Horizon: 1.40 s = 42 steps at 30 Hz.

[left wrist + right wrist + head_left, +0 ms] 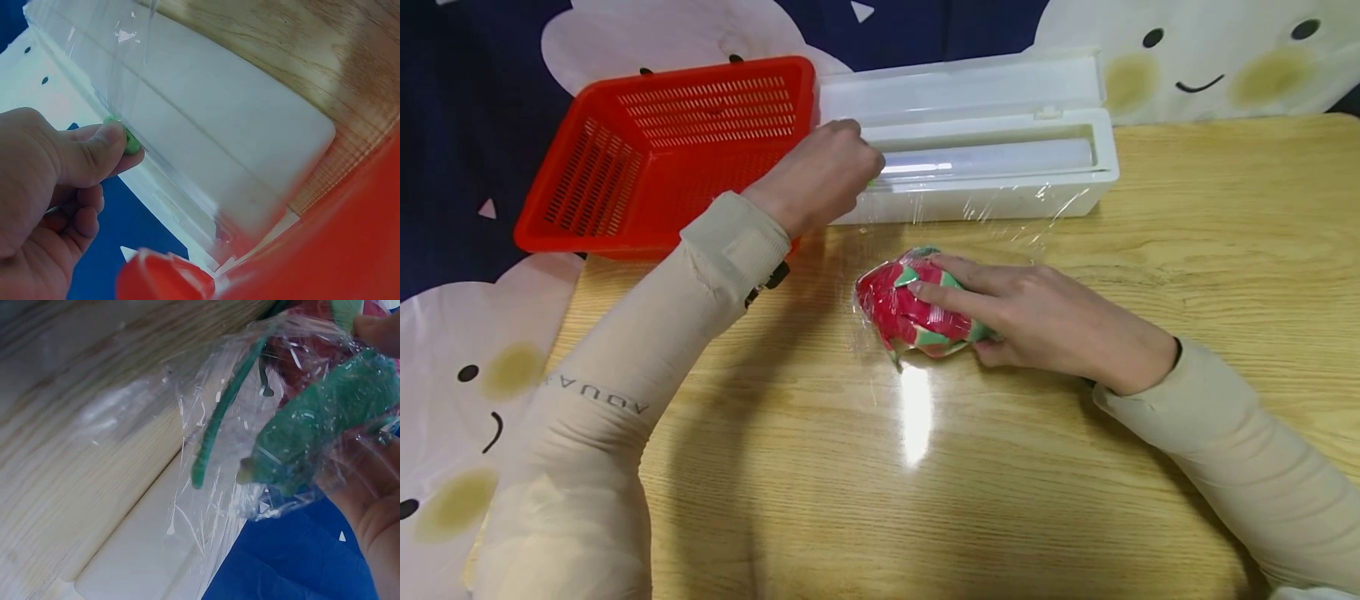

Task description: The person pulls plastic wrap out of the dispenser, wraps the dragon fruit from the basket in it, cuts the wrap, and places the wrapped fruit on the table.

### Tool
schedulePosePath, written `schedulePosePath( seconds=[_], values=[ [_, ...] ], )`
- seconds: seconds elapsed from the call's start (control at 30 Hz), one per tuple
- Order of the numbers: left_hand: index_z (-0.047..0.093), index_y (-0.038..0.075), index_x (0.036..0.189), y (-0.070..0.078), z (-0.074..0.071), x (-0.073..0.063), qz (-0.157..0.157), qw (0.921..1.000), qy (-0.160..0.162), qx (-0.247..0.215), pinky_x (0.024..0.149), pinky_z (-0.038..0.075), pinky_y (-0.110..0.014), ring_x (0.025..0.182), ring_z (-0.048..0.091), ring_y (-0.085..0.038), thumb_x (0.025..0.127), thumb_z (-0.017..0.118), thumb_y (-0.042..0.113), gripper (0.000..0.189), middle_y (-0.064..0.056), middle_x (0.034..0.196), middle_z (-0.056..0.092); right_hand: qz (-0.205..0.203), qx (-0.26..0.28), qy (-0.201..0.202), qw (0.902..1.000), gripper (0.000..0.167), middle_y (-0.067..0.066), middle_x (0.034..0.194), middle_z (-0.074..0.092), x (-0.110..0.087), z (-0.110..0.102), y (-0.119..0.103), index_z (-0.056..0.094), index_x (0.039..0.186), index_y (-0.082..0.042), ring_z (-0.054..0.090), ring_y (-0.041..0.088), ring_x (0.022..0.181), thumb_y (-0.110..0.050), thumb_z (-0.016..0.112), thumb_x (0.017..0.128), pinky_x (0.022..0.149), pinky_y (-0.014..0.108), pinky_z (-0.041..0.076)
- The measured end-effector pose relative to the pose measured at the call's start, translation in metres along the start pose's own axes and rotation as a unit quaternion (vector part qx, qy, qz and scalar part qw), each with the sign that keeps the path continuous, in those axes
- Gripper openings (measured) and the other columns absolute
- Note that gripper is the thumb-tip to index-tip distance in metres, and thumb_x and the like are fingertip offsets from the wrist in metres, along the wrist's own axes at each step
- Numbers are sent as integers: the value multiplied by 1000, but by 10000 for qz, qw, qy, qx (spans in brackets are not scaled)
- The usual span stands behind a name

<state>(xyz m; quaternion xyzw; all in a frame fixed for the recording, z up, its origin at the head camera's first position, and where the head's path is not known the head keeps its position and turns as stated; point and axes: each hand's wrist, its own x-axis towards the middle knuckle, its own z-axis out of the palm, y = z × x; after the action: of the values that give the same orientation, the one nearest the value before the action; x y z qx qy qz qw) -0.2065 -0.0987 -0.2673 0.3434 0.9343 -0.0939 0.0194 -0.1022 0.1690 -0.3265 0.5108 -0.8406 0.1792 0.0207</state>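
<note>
My left hand (823, 179) is at the front left of a white cling film box (1101, 192). In the left wrist view, its thumb and finger pinch a small green slider (132, 144) at the box's edge. My right hand (1037, 317) grips a red and green dragon fruit (951, 321), covered in clear cling film (187, 519), just above or on the table; I cannot tell which. Film stretches from the box to the fruit. In the right wrist view, a green bumpy part (312, 425) and a thin green strip (219, 425) show inside the film.
A red plastic basket (580, 237) stands left of the box, close to my left forearm. The box lid (955, 92) is raised, and a film roll (1000, 157) lies inside. Wooden table (820, 483) extends in front; a dark blue cloth with cloud faces hangs behind.
</note>
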Motion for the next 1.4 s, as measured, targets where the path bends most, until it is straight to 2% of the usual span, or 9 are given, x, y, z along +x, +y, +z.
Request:
schedulePosePath(
  seconds=[0.47,0.9,1.4],
  values=[
    [73,-1,123,4,0,3,-161,9998,80,-47,96,62,-43,97,71,-37,95,70,4,29,-25,110,76,-60,-53,19,10000,88,23,155,52,1,0,-1,52,151,-19,74,40,108,-15,93,74,78,49,64],
    [72,0,126,10,-4,11,-134,9997,-143,-157,101,60,-44,103,71,-38,95,72,9,33,-24,115,76,-42,-40,8,10000,88,22,155,52,2,0,-3,51,151,-20,76,38,99,-15,94,74,75,48,65],
    [73,-2,124,15,-4,17,-74,9996,-36,-287,100,60,-44,101,71,-38,95,70,5,29,-25,113,76,-29,-75,22,10000,89,22,155,52,1,0,-3,51,152,-19,76,38,100,-15,93,74,75,48,64]
  ],
)
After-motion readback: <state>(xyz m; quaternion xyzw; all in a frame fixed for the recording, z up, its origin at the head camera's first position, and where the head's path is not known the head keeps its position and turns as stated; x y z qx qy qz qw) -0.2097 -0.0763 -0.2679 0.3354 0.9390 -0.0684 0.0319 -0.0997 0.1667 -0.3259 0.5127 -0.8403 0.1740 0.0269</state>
